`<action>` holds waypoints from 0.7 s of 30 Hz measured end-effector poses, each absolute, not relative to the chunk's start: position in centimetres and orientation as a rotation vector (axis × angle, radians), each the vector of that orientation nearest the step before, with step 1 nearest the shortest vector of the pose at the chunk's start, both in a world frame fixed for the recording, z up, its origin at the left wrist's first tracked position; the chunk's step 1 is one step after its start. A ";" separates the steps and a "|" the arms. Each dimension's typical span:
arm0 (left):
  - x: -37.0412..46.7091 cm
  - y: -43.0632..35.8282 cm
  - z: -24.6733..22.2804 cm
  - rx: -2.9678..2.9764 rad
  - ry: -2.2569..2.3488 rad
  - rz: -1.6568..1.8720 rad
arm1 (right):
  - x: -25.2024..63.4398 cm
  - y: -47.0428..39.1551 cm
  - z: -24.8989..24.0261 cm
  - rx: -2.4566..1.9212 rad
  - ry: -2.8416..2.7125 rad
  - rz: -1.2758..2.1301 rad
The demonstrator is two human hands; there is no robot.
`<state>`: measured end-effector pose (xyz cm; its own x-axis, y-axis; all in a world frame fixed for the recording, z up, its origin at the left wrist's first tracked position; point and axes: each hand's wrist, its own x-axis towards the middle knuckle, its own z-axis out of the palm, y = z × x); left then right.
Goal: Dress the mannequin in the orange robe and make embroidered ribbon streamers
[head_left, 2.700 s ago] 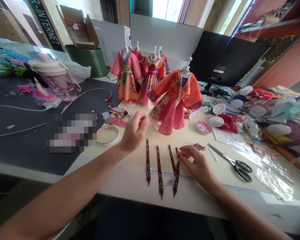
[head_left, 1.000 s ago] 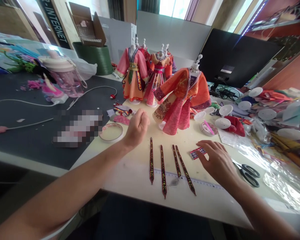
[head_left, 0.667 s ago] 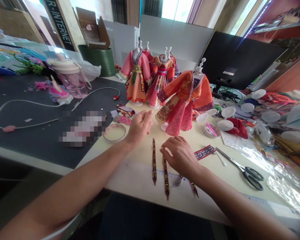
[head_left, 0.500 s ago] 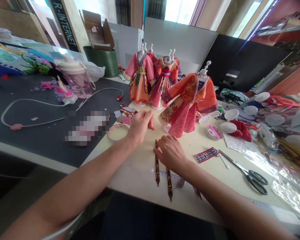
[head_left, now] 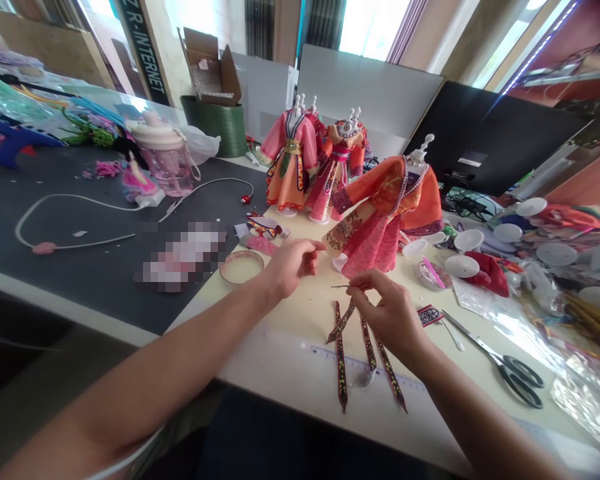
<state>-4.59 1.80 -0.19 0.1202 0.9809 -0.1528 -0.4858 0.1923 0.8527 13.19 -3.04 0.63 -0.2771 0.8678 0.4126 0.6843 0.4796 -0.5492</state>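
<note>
And the right hand has come up with a strip since the last frame, lifting it off the table; it's pinched in the fingertips, dangling at the centre of the frame, crossing above another. That leaves one strip raised and three lying down, lower centre: four in all. A thin dark piece pokes out by those fingertips, too small to make out. Over at centre, the left hand is curled, near the other; whether anything's inside, I cannot tell. Counting on: one ruler beneath the strips, one patch and one pair of scissors right of centre, one ring left of centre. Upper centre, three dresses show plainly, with more red cloth partly hidden behind.
</note>
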 end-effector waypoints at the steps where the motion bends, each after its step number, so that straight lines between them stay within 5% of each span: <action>1: -4.5 1.7 -0.2 0.746 0.839 1.191 | 13.5 -3.1 0.7 -1.271 -2.005 0.321; 9: -3.3 0.2 -0.5 0.925 0.755 0.769 | 14.9 -3.0 0.2 -1.107 -1.853 0.043; 21: -2.9 -0.7 -0.2 1.021 0.662 0.728 | 14.5 -3.2 -0.6 -1.017 -1.885 0.229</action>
<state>-2.87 -0.69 -0.23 0.5917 0.7924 -0.1483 -0.2220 0.3370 0.9149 14.54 -3.17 -0.60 -0.2050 0.7294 0.6527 0.5519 0.6368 -0.5384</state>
